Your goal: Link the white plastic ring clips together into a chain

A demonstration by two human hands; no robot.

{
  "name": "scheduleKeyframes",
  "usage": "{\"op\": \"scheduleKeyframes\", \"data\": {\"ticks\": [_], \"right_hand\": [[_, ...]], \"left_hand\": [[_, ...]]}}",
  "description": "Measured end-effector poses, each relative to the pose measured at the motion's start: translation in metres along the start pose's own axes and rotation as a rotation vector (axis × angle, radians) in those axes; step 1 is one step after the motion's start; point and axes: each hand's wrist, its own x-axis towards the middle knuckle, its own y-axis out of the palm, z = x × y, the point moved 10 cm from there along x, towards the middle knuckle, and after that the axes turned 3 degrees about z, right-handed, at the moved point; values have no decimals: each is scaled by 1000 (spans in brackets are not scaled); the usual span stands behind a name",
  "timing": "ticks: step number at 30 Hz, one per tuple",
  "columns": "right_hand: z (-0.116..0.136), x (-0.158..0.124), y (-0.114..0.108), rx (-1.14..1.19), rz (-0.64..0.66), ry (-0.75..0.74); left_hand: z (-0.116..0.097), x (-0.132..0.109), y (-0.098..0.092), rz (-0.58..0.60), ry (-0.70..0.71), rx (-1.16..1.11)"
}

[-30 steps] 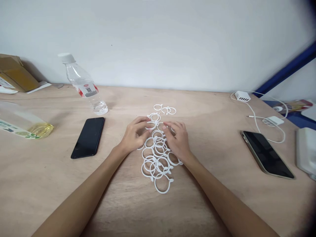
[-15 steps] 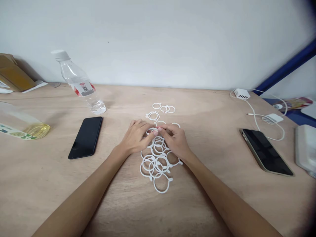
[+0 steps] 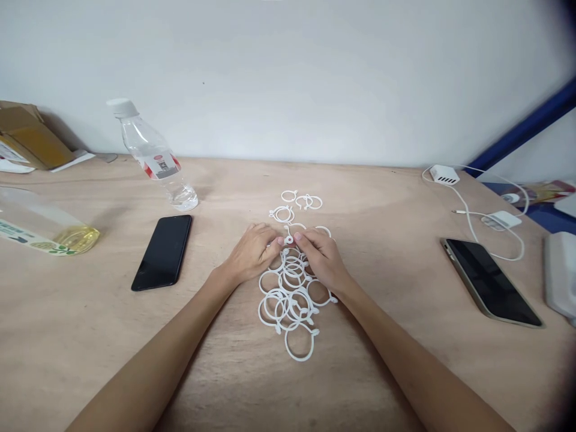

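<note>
Between my fingertips is a white plastic curtain ring (image 3: 288,239); its small eyelet end shows in the gap and most of its hoop is hidden. My left hand (image 3: 254,251) pinches it from the left, thumb against the fingers. From the right, my right hand (image 3: 321,255) grips it with thumb and fingers closed. Just below both hands lies a pile of white curtain rings (image 3: 299,359), overlapping one another on the wooden table (image 3: 234,366). Beyond my fingers, several more curtain rings (image 3: 288,196) lie flat in a loose group.
To the left are a black phone (image 3: 162,252), a tilted-looking clear water bottle (image 3: 150,150), a bottle with yellow liquid (image 3: 78,239) and a cardboard box (image 3: 38,138). On the right are another phone (image 3: 490,282), a white charger (image 3: 444,174) with cable and a white container (image 3: 560,273).
The eyelet of the held curtain ring has come into view between my fingertips. My hands stay close together in the same place; the whole view has shifted slightly.
</note>
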Motion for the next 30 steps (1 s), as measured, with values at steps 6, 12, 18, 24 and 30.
{"op": "scheduleKeyframes", "data": {"ticks": [6,12,18,24,30], "right_hand": [[1,0,3,-41,11,-37],[4,-1,4,-82,32,-51],[3,-5,-16,-96,-183,-43],[-14,-6,-10,-414,-238,21],[-10,-7,-8,-449,-227,-31]], "left_hand": [[2,0,3,8,1,0],[2,0,2,-6,11,15],[1,-1,3,1,22,48],[-4,-2,-3,-36,1,99],[-6,-5,-11,-96,-28,128]]}}
